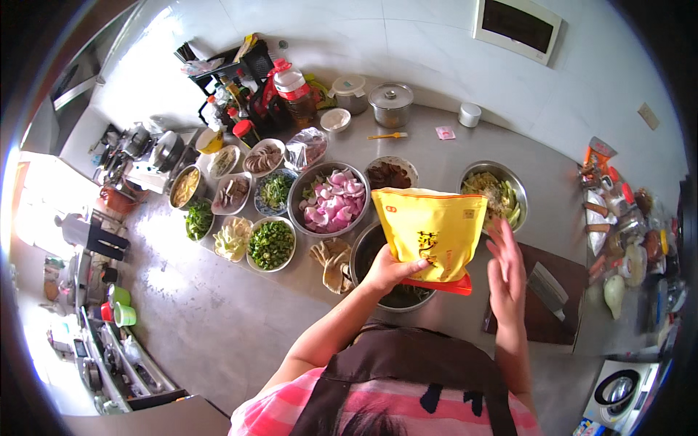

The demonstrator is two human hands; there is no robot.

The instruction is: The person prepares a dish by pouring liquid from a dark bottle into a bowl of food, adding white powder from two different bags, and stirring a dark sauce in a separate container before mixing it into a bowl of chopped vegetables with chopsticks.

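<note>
My left hand [388, 270] grips a bright yellow food pouch [455, 226] by its left side, thumb across the printed front. The pouch has an orange-red bottom and hangs over a steel bowl [357, 252], hiding most of what the bowl holds; something dark shows below. Just right of the pouch is my right hand [507, 278], fingers apart and holding nothing. Beyond its fingertips stands a steel bowl of sliced pale-green vegetables [506, 203]. A crumpled tan cloth or glove [331, 264] lies left of the bowl under the pouch.
A cleaver [547, 289] rests on a brown chopping board [537, 324] at right. Pink onion pieces [335, 204] fill a large bowl, with chopped greens [270, 245] nearby. Bottles, a lidded steel pot [391, 106] and a basting brush [387, 135] are farther back. Another person [90, 234] stands far left.
</note>
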